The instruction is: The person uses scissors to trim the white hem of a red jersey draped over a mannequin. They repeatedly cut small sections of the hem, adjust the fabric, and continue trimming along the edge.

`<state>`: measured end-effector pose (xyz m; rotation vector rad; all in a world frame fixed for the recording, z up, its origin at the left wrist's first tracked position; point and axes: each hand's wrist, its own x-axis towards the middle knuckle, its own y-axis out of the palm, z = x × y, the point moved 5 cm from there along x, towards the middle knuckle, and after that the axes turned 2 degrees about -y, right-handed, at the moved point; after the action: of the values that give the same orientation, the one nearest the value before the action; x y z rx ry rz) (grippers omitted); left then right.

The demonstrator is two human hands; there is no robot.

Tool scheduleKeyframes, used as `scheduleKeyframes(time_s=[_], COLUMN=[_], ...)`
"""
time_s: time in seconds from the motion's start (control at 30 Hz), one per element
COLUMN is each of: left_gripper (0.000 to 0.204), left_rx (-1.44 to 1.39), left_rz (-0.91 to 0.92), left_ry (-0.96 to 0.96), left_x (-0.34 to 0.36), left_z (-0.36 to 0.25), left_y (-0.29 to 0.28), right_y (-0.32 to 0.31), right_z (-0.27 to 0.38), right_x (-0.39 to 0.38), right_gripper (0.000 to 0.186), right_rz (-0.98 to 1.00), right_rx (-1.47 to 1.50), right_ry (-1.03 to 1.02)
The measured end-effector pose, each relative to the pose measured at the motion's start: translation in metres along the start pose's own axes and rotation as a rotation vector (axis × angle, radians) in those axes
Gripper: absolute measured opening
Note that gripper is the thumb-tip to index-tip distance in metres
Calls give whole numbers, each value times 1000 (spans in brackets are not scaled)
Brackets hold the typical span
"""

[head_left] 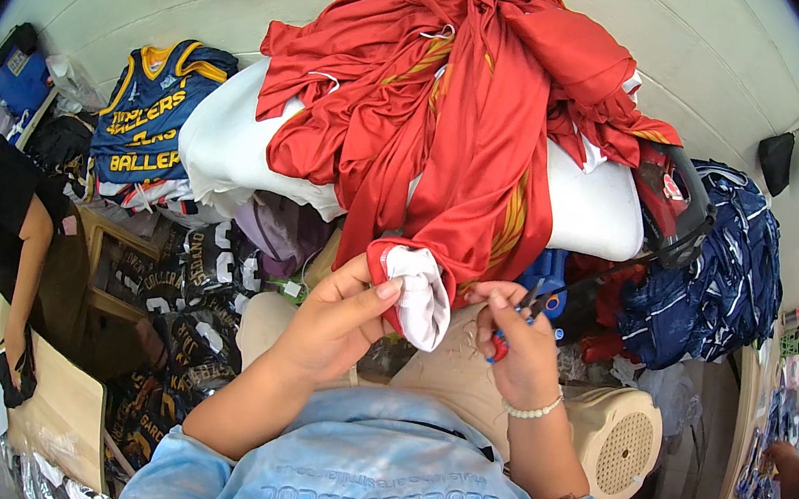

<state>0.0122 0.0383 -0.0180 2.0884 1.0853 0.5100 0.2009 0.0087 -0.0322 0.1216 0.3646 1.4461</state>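
Note:
A large heap of shiny red garments (393, 148) with yellow stripes hangs toward me over a white padded board. My left hand (346, 308) pinches the end of one red piece, thumb on top, with its white inside (421, 303) folded outward. Just right of that end, my right hand (524, 342) is closed around small thread snips (499, 346) with red and blue handles. Dark tips of the snips stick out by the thumb. The fingertips of this hand come close to the red cloth; whether they touch it, I cannot tell.
An iron (673, 200) stands at the board's (591, 209) right end, beside a pile of navy garments (708, 280). A navy and yellow jersey (150, 111) lies at the left. A beige plastic stool (589, 416) is by my right arm. Another person (14, 229) works at far left.

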Motion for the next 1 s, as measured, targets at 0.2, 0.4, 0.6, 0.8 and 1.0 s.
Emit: scheduleKeyframes(time_s=[0.2,0.4,0.6,0.8,1.0], left_gripper=[36,35,42,47,43], left_rx=[83,-119,199,106,-120], left_rz=[97,147,421,67,25], left_ry=[-52,39,-156,58,62], left_x=[-7,-6,6,18,14], left_z=[5,2,20,-18,-15], left_y=[4,-17,-13,-5,7], right_y=[27,35,37,42,33], right_z=[0,19,40,26,-4], right_x=[-4,9,30,58,15], right_gripper=[23,12,19,16,26], right_rz=[10,297,329,-24,121], right_rx=[-24,538,402,-393,230], right_ry=[-226,-79,-64,-380,-91])
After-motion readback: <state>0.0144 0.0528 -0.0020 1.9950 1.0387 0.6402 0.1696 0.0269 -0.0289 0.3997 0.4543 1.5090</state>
